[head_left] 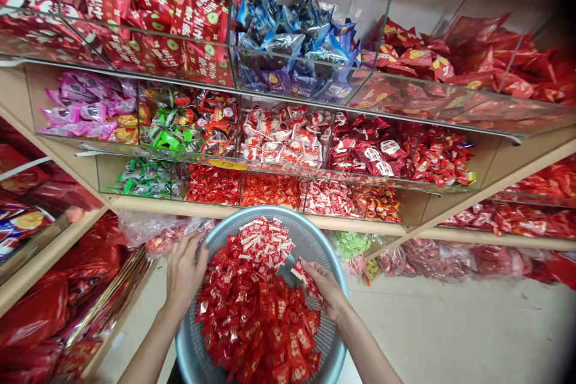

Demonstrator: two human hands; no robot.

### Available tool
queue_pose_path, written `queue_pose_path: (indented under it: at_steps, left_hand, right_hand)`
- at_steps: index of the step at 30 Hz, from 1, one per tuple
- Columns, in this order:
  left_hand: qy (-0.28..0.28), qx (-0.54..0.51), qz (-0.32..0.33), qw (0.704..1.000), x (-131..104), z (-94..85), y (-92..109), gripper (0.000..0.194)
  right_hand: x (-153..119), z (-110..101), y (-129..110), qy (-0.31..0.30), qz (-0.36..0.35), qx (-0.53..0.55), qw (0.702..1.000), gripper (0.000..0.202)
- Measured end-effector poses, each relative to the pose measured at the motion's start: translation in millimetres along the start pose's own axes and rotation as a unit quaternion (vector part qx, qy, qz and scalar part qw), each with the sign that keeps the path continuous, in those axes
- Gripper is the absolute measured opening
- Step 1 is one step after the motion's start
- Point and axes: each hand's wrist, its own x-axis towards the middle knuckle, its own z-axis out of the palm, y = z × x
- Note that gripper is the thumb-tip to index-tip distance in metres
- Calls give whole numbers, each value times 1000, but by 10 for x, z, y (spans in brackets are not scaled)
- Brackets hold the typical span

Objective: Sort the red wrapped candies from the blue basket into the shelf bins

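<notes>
A round blue-grey plastic basket with mesh-like sides is in front of me. It holds many red-wrapped candies, and a pile of red-and-white wrapped candies lies at its far side. My left hand is at the basket's left rim, its thumb along the edge and its fingers bent over the outside. Inside the right rim, my right hand is closed around a few red-and-white wrapped candies, which stick out past the fingertips. Part of them is hidden by the fingers.
Ahead, a wooden shelf carries clear-walled bins of wrapped sweets, including blue packets and pink ones. A yellow price tag hangs mid-shelf. Bagged goods line the floor beneath. Red packages stand at the left.
</notes>
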Motion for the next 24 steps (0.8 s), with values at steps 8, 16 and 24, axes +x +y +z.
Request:
queue_pose_path:
  at_steps: [8, 16, 24]
  left_hand:
    - [-67, 31, -32, 997, -94, 110, -34, 37]
    - [-79, -9, -39, 996, -80, 114, -40, 37]
    - [-70, -25, -41, 996, -85, 125, -48, 37]
  right_hand:
    - [122, 214, -94, -40, -33, -84, 995, 38]
    - [438, 637, -622, -55, -106, -136, 983, 30]
    - [763, 1032, -808, -16, -92, -200, 975, 27]
